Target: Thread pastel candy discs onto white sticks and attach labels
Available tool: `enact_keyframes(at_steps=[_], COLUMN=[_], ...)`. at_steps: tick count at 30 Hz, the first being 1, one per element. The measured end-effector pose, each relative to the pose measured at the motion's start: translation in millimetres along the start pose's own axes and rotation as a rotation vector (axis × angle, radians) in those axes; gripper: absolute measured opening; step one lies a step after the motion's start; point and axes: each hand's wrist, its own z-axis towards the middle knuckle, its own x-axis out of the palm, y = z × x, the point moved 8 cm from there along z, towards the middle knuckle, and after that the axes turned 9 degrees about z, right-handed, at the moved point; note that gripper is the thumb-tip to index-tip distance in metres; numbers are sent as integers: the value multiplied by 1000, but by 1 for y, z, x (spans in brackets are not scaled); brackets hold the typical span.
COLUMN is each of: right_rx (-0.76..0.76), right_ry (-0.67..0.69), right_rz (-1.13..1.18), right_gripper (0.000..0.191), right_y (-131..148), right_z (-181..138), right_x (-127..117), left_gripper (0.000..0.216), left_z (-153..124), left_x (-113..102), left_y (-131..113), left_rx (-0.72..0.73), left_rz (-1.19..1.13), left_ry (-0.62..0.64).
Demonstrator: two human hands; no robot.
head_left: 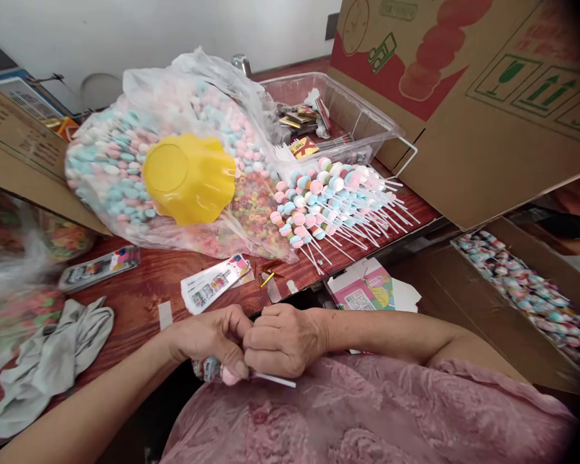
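Close to my lap, my left hand is closed round a candy skewer. Its pink sweet and a printed wrapper show below the fingers, and its white stick points to the right. My right hand is closed tight against the left one, at the stick end of the skewer. What its fingers pinch is hidden. On the table ahead lies a stack of printed wrapper bags, with several short gold twist ties beside it.
A pile of unwrapped candy skewers lies near the table edge. Behind are a big plastic bag of sweets, a yellow bowl and a clear tray. Cardboard boxes stand right; a grey cloth lies left.
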Motion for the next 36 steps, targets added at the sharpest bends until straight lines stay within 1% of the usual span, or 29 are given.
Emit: enact_keyframes(at_steps=[2,5,7,8,9,10,11,12,14,15,16,17,18,19,20,21,22,24,25,27,28,29,30,31,32,33,34,35,36], right_rx=[73,124,107,91,81,69,70,89,210,318,446,578,707,823,920,997,1056,1098,1082,1001,934,861,791,736,714,733,794,885,981], right_ry=[5,39,112,166,219,264,313,346,381,382,367,331,280,221,167,136,128,155,156,116,82,50,21,-11,-44,-72,-104,-136,-161], right_rz=[-32,-69,-81,-83,-92,-100,-111,-120,-134,-131,-116,-79,-15,80,206,354,504,708,722,567,445,332,249,207,210,256,330,422,522], right_gripper=[22,23,23,22,21,21,21,22,20,17,15,13,13,14,16,18,19,20,19,17,16,16,16,15,15,16,16,17,19], right_y=[-6,-8,-6,-6,-6,-9,-15,-24,-55,-74,-92,-109,-121,-128,-129,-127,-121,-106,-103,-104,-107,-108,-108,-107,-107,-108,-110,-113,-115], right_z=[-1,4,14,20,26,31,34,36,38,38,37,36,35,35,34,34,34,34,34,36,39,42,45,48,50,49,46,41,35], right_x=[4,2,-2,-5,-7,-10,-11,-12,-14,-15,-16,-18,-19,-18,-15,-7,3,21,26,25,20,15,12,9,8,9,12,16,22], left_gripper=[25,31,38,40,41,40,39,36,27,23,20,23,25,25,25,25,28,36,36,30,34,45,59,69,74,73,69,62,54], left_z=[-2,-8,-18,-25,-35,-46,-58,-71,-99,-106,-105,-96,-86,-77,-71,-72,-74,-84,-90,-102,-106,-107,-105,-99,-89,-80,-74,-72,-74], left_x=[-3,-10,-16,-20,-23,-27,-29,-26,-6,10,25,34,36,29,14,-5,-23,-46,-52,-54,-53,-53,-53,-53,-52,-49,-45,-42,-41], left_y=[-4,-15,-27,-35,-44,-58,-75,-93,-122,-127,-124,-115,-103,-92,-81,-75,-70,-69,-72,-76,-75,-71,-66,-60,-55,-52,-49,-45,-41], left_rx=[17,19,-6,-21,-27,-10,39,108,232,269,291,284,267,240,192,200,265,483,605,790,848,891,923,945,953,946,922,885,850], left_rz=[33,214,393,495,615,761,924,1102,1455,1604,1730,1816,1837,1774,1626,1398,1147,738,615,505,461,390,287,170,65,-8,-46,-61,-75], left_ry=[-1,40,71,58,10,-96,-261,-451,-911,-1089,-1170,-1150,-1102,-1077,-1058,-1111,-1141,-1170,-1178,-1246,-1295,-1328,-1319,-1252,-1137,-1010,-910,-854,-841])
